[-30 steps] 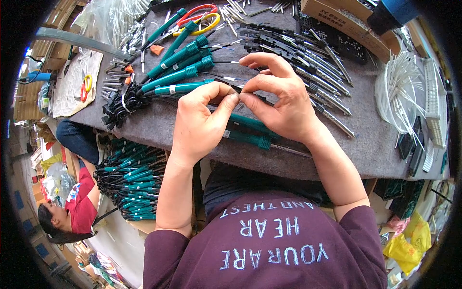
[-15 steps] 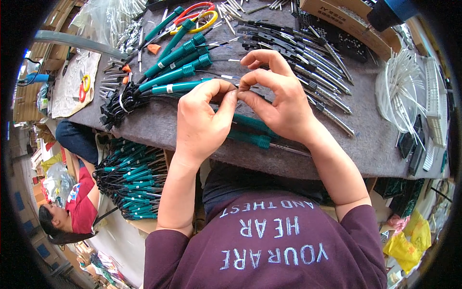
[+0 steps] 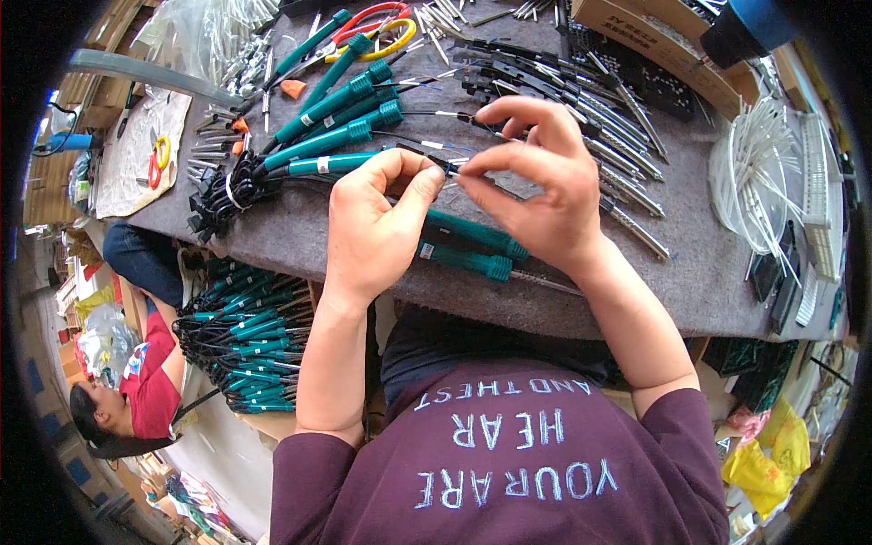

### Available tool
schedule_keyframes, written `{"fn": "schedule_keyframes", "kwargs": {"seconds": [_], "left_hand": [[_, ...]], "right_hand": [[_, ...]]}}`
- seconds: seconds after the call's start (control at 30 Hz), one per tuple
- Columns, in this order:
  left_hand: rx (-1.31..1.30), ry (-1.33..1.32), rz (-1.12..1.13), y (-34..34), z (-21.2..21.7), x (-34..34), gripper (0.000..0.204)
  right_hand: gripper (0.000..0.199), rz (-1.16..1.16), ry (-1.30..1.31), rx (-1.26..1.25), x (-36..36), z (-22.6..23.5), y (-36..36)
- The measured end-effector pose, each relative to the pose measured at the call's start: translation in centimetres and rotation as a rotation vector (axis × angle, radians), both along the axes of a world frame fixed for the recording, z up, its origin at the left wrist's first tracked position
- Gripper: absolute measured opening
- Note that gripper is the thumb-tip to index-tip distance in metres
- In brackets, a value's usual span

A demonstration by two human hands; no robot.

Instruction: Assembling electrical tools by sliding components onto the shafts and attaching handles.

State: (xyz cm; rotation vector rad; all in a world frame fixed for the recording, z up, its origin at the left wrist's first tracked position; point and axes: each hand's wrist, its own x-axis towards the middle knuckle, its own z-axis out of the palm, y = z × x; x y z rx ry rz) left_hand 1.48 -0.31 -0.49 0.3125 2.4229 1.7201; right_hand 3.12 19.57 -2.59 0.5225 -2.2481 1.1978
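Observation:
My left hand point(image 3: 377, 213) pinches the end of a thin wire with a small dark piece point(image 3: 442, 165) on it. Facing it, the thumb and index finger of my right hand point(image 3: 536, 177) close on the other side of this piece; its other fingers are curled loosely. Exactly what sits between the fingertips is too small to make out. Just left lie several teal soldering iron handles point(image 3: 341, 132), with wires out of their ribbed ends and black cords bundled by a white tie. More teal handles point(image 3: 472, 234) lie under my hands.
Slim metal rods point(image 3: 627, 154) fan out at the right on the grey cloth point(image 3: 300, 241). Scissors point(image 3: 372, 36) lie at the back; a bag of white ties point(image 3: 758, 163) and a cardboard box point(image 3: 649, 41) at right. A seated person point(image 3: 150, 381) and piled handles point(image 3: 245, 345) are lower left.
My fingertips have moved slightly apart, my right hand shifting right and opening its curl a little. The small dark piece now shows between them.

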Motion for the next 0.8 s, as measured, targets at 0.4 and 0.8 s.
{"fn": "schedule_keyframes", "kwargs": {"seconds": [0.4, 0.8], "left_hand": [[-0.094, 0.223, -0.027, 0.1, 0.3, -0.1, 0.008], [-0.069, 0.375, 0.001, 0.5, -0.7, -0.3, 0.007]], "right_hand": [[0.010, 0.037, 0.047, 0.131, -0.5, -0.5, -0.9], [0.013, 0.132, -0.199, -0.010, -0.5, -0.4, -0.4]]}}
